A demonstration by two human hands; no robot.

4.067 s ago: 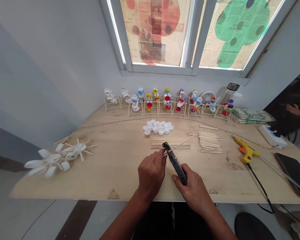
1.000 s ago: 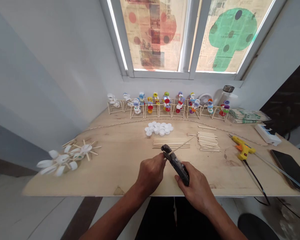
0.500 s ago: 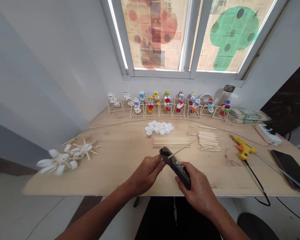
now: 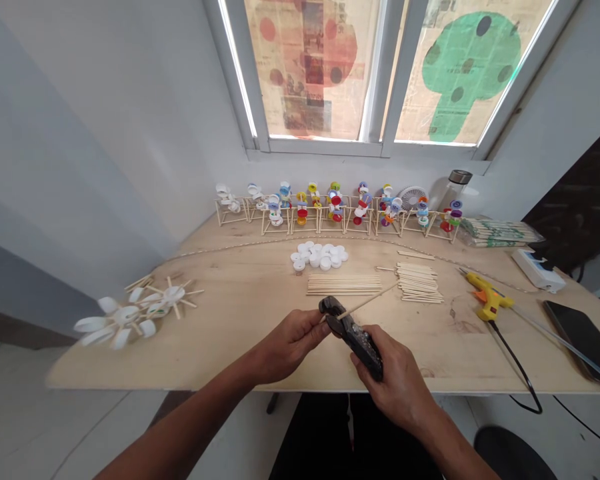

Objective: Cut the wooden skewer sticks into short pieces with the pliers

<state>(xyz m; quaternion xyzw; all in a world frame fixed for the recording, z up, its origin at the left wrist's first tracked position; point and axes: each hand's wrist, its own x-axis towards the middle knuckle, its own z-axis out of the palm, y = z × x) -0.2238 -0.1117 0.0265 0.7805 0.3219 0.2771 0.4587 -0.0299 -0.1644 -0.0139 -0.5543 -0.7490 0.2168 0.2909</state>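
My right hand (image 4: pixel 397 380) is wrapped round the handles of black cutting pliers (image 4: pixel 353 333), whose jaws point up and left. A thin wooden stick (image 4: pixel 367 301) lies across the jaws and slants up to the right. My left hand (image 4: pixel 290 343) pinches the stick's near end just left of the jaws. Both hands hover above the front middle of the wooden table (image 4: pixel 240 320). Behind the pliers a row of long sticks (image 4: pixel 343 285) lies flat on the board.
A pile of shorter sticks (image 4: pixel 417 281), white bottle caps (image 4: pixel 319 256), a yellow glue gun (image 4: pixel 487 297) with its cord, a phone (image 4: pixel 583 340) and a power strip (image 4: pixel 537 270) lie on the table. White cap-and-stick wheels (image 4: pixel 130 312) sit at the left; coloured cap models (image 4: pixel 335 207) line the back.
Over four seconds the hands kept hold of stick and pliers and drifted slightly toward me. My left arm now reaches in from lower left. The pliers' jaws have slid a little along the stick.
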